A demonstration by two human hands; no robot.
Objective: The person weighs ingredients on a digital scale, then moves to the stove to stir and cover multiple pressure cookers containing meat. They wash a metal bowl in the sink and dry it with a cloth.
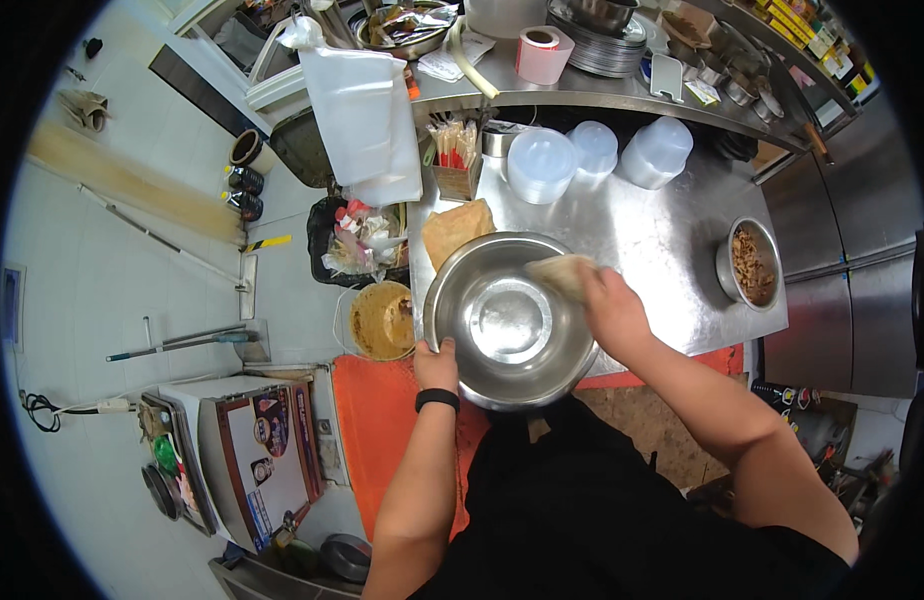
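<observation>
A large stainless steel basin (462, 292) is tilted with its open side facing me, at the front edge of the metal table. My left hand (437, 365) grips its lower left rim, the thumb on the inside wall. In my right hand (615, 307) is a pale cloth (558, 274), blurred and touching the basin's upper right rim. The inside of the basin is bare and shiny. Partly hidden behind the basin lies a folded tan cloth (456, 227).
Stacked clear plastic bowls (543, 161) and a box of wrapped chopsticks (457, 169) stand at the back of the steel table (657, 225). To the right sits a metal bowl of brown food (751, 266). A lined trash bin (364, 240) and a yellowish bucket (381, 321) are at left.
</observation>
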